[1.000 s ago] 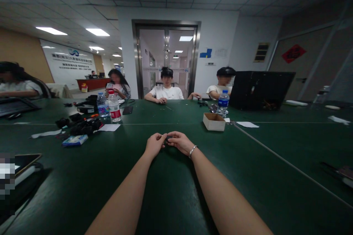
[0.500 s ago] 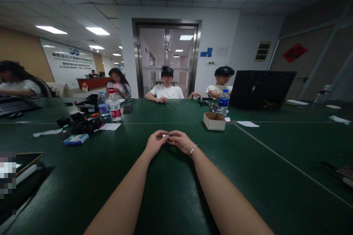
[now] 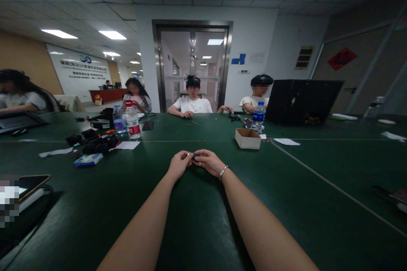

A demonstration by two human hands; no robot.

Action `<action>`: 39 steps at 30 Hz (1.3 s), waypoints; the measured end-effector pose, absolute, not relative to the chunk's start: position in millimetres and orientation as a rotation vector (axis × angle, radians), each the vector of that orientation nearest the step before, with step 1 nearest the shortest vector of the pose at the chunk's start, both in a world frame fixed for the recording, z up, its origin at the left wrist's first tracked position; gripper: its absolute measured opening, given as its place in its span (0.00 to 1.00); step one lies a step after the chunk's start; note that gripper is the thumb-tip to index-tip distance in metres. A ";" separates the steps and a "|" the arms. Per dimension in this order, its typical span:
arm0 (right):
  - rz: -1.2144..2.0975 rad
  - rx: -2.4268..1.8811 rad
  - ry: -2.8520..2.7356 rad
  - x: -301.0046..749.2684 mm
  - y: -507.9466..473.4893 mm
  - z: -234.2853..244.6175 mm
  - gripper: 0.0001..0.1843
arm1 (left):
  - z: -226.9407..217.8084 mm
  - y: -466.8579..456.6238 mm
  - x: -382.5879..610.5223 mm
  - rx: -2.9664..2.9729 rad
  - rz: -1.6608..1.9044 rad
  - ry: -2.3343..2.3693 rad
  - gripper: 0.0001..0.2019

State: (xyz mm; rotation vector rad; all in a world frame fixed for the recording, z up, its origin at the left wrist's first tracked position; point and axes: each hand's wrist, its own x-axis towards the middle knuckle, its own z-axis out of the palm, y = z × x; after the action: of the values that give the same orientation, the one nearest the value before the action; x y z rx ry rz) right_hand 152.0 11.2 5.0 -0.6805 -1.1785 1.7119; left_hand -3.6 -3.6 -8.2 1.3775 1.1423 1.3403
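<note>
Close together over the green table [image 3: 197, 203], my left hand [image 3: 179, 163] and my right hand [image 3: 210, 162] meet at the fingertips. Between them is a small dark object [image 3: 194, 157], too small to name. My right thumb and fingers pinch it from the right. The left thumb and forefinger are pressed together at its other side, with a tiny bright spot at their tips. A silver bangle [image 3: 224, 172] circles my right wrist. Fingers cover most of what is held.
An open cardboard box [image 3: 248, 139] stands ahead to the right, by a blue-capped bottle [image 3: 258, 114]. At left are a red-capped bottle [image 3: 132, 122], a blue-white packet [image 3: 88, 160] and black gear [image 3: 100, 145]. A person [image 3: 193, 103] sits opposite; a black case [image 3: 302, 102] stands at right.
The fingertips have shifted slightly around the small object. Its dark part shows more plainly between the hands, and less of the shiny part is visible. Both arms stay nearly in place.
</note>
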 end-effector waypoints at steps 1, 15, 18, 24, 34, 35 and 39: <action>1.710 -0.682 -1.179 152.0 11.4 4.7 0.13 | -9.4 -2.6 -4.1 1.374 1.334 1.144 0.18; 1.701 -0.662 -1.172 151.7 11.4 4.2 0.13 | -5.6 -3.7 -2.5 1.345 1.317 1.223 0.19; 1.697 -0.670 -1.176 151.8 12.1 3.2 0.13 | -4.6 -4.9 -1.5 1.330 1.322 1.222 0.19; 1.698 -0.674 -1.176 151.9 12.1 3.5 0.13 | -4.5 -4.7 -2.0 1.332 1.318 1.190 0.18; 1.710 -0.686 -1.144 152.2 9.0 7.7 0.11 | 4.1 -15.6 -6.3 1.455 1.344 1.065 0.17; 1.712 -0.688 -1.138 152.2 8.2 8.5 0.10 | 5.2 -16.6 -6.7 1.467 1.341 1.049 0.17; 1.730 -0.710 -1.128 152.5 5.4 12.2 0.07 | 7.6 -18.0 -6.7 1.465 1.337 0.974 0.16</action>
State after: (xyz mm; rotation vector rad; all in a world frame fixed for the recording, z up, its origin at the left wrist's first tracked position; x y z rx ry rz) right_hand 152.5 5.4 12.2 -0.7101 -1.1276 1.7302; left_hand -6.7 -18.0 7.6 1.4646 0.9739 1.3373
